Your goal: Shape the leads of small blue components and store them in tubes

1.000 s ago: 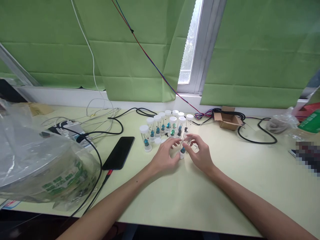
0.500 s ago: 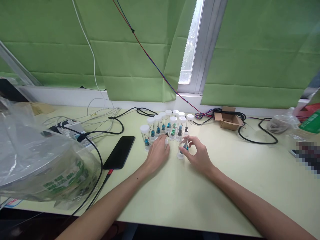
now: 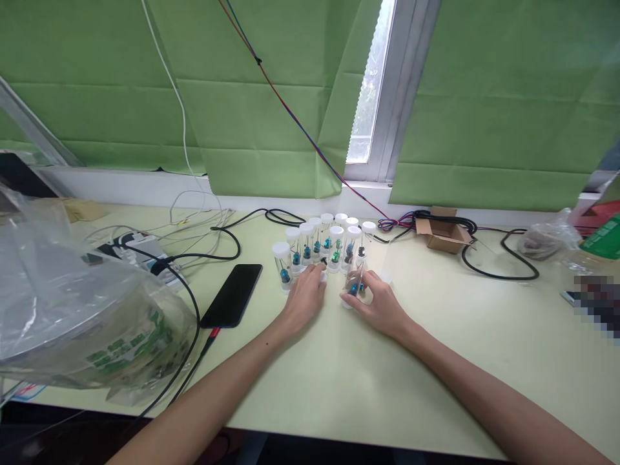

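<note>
My right hand (image 3: pixel 380 300) is closed around a clear vial (image 3: pixel 352 284) with a small blue piece inside. This vial tilts slightly, its base low over or on the table, and no white lid shows on its top. My left hand (image 3: pixel 306 290) rests on the table with bent fingers against a white cap (image 3: pixel 323 276); its fingertips are partly hidden. Beyond both hands, several white-capped clear vials (image 3: pixel 336 248) stand upright in a cluster, holding blue, green or dark pieces on thin stems. A faint clear object with a pale end (image 3: pixel 386 276) shows behind my right hand.
On the left lie a black phone (image 3: pixel 231 296) with a cable and a large plastic-bagged container (image 3: pixel 97 323). An open cardboard box (image 3: pixel 443 234), black cables (image 3: pixel 513 274) and a green-labelled bottle (image 3: pixel 603 236) are at the right. Green blinds (image 3: pixel 271 129) hang behind.
My right hand has lowered slightly and shifted a little left, tilting the vial. A faint clear object now shows behind it. My left hand has barely moved.
</note>
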Demonstrator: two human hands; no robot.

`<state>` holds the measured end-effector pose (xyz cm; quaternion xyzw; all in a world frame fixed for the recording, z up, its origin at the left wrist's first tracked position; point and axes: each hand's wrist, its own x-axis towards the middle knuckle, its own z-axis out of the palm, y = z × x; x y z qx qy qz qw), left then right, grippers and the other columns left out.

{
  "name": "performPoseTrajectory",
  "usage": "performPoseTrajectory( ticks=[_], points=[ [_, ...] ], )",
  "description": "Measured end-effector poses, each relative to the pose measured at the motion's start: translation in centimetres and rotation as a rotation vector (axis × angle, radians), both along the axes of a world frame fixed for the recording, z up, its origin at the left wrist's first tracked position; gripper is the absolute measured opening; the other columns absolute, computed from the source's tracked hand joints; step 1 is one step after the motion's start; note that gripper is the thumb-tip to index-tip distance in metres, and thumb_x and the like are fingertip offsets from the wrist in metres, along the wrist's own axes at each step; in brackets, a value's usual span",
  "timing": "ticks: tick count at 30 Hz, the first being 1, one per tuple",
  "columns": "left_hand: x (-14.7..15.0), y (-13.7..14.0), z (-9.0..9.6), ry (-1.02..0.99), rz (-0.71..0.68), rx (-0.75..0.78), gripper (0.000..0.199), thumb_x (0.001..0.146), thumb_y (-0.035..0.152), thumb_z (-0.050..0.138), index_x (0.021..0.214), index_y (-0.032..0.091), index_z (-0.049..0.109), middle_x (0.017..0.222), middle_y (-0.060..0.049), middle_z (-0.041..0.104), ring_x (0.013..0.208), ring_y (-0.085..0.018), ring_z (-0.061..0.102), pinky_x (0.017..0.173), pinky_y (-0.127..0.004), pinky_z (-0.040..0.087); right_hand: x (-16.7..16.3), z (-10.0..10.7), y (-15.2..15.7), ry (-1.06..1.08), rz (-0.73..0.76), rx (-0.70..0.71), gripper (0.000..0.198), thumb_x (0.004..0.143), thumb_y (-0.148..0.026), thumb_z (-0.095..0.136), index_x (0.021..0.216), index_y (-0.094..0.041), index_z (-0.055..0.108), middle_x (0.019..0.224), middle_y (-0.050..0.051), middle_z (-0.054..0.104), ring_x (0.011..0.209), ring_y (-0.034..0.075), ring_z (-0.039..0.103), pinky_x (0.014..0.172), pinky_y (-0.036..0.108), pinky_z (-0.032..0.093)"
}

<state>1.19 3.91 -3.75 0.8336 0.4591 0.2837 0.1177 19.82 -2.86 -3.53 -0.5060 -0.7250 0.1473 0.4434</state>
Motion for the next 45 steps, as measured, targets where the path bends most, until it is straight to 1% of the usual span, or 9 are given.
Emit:
performPoseTrajectory(
  ticks=[5,9,12,15,18,21,26,37,45],
  points=[
    [0.0,0.0,0.1,-0.037,0.004,0.016,0.025,0.090,0.016,0.049,0.113,0.018,0.059,0.114,-0.012,0.064,0.108,-0.028,0.059,0.090,-0.040,0.047,0.0,-0.2,0.1,-0.026,-0.005,-0.021,0.015,0.087,-0.031,0.065,0.090,-0.020,0.056,0.089,0.004,0.058,0.083,0.019,0.054,0.077,0.034,0.048],
    [0.5,-0.4,1.1,-0.227,0.014,0.015,0.025,0.092,0.026,0.051,0.114,0.019,0.060,0.113,-0.010,0.063,0.097,-0.024,0.061,0.088,-0.038,0.047,0.0,-0.2,0.1,-0.028,0.009,0.015,0.012,0.089,-0.030,0.062,0.094,-0.020,0.057,0.089,0.005,0.060,0.083,0.020,0.053,0.077,0.034,0.047],
    [1.0,-0.9,2.1,-0.496,-0.037,-0.153,0.027,0.093,0.038,0.051,0.110,0.020,0.062,0.102,-0.007,0.063,0.067,-0.014,0.058,0.070,-0.031,0.049,0.0,-0.1,0.0,-0.029,-0.004,0.039,0.013,0.089,-0.030,0.062,0.096,-0.020,0.057,0.087,0.005,0.060,0.082,0.020,0.053,0.075,0.034,0.047],
    [1.3,-1.2,2.7,-0.749,-0.137,-0.469,0.034,0.092,0.050,0.049,0.104,0.020,0.060,0.062,0.002,0.052,0.045,-0.010,0.042,0.046,-0.023,0.035,0.0,0.1,-0.1,-0.022,-0.011,0.076,0.014,0.091,-0.031,0.060,0.099,-0.020,0.057,0.087,0.005,0.060,0.081,0.020,0.053,0.075,0.033,0.047],
    [1.4,-1.3,2.9,-0.922,-0.191,-0.678,0.036,0.091,0.056,0.048,0.098,0.022,0.057,0.051,0.007,0.040,0.040,-0.008,0.035,0.040,-0.019,0.025,-0.1,0.4,-0.3,-0.019,-0.008,0.091,0.015,0.092,-0.032,0.056,0.100,-0.019,0.056,0.084,0.004,0.058,0.077,0.019,0.053,0.073,0.032,0.046],
    [1.5,-1.3,2.9,-1.040,-0.199,-0.752,0.039,0.088,0.060,0.051,0.092,0.021,0.054,0.059,0.005,0.046,0.042,-0.007,0.039,0.038,-0.018,0.024,-0.2,0.7,-0.5,-0.028,0.000,0.068,0.016,0.092,-0.032,0.055,0.101,-0.019,0.056,0.079,0.002,0.055,0.071,0.017,0.051,0.069,0.030,0.044],
    [1.5,-1.2,2.9,-1.088,-0.241,-0.714,0.040,0.089,0.060,0.050,0.085,0.020,0.052,0.080,0.001,0.052,0.044,-0.005,0.043,0.036,-0.019,0.026,-0.2,0.7,-0.8,-0.057,0.038,0.045,0.024,0.092,-0.031,0.054,0.113,-0.018,0.055,0.075,0.000,0.054,0.067,0.016,0.052,0.067,0.028,0.044],
    [1.3,-1.6,3.3,-0.901,-0.204,-0.540,0.031,0.091,0.051,0.049,0.087,0.021,0.056,0.064,0.004,0.045,0.042,-0.007,0.038,0.040,-0.020,0.025,-0.1,0.0,-0.6,-0.126,0.105,0.016,0.032,0.090,-0.029,0.055,0.121,-0.019,0.053,0.077,0.002,0.058,0.064,0.016,0.052,0.063,0.029,0.046],
    [1.2,-1.8,3.3,-0.788,-0.218,-0.374,0.036,0.093,0.053,0.045,0.087,0.019,0.056,0.067,0.004,0.040,0.049,-0.008,0.033,0.044,-0.021,0.026,-0.2,0.1,-0.8,-0.121,0.116,-0.001,0.031,0.090,-0.028,0.053,0.120,-0.019,0.051,0.074,-0.001,0.055,0.063,0.016,0.052,0.063,0.028,0.046]
  ],
)
